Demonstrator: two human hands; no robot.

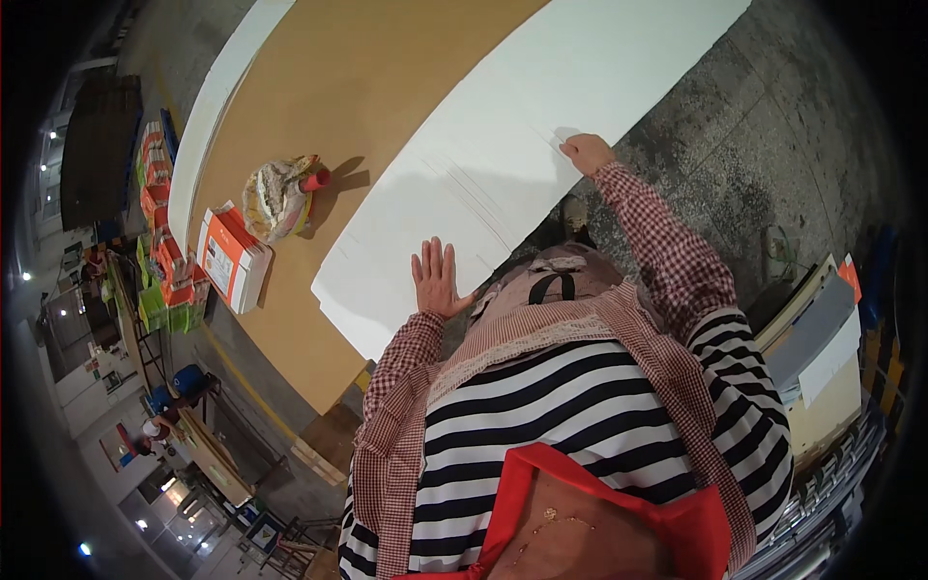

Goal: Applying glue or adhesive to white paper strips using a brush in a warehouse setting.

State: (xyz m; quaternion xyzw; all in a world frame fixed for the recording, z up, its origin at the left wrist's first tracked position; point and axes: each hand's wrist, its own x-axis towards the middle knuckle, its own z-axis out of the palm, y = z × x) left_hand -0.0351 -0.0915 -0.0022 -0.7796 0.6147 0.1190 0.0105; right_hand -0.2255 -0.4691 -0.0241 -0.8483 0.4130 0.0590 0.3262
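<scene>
A large white sheet (464, 145) lies over a brown board (367, 87), with several thin lines or creases across its middle. My left hand (440, 282) rests flat on its near part, fingers stretched out and no object under them that I can see. Farther up, close to the sheet's right edge, my right hand (588, 154) is closed with its fingers curled down at the white surface. Whatever it may hold is hidden by the fingers. Checked sleeves cover both forearms.
On the brown board stand a plastic-wrapped container (277, 200) with a red end sticking out and an orange-and-white stack of packaging (235, 256). A pale board edge (198, 145) curves along the left. Folders or panels (817, 338) stand at the right. A person (155, 426) is at a far bench.
</scene>
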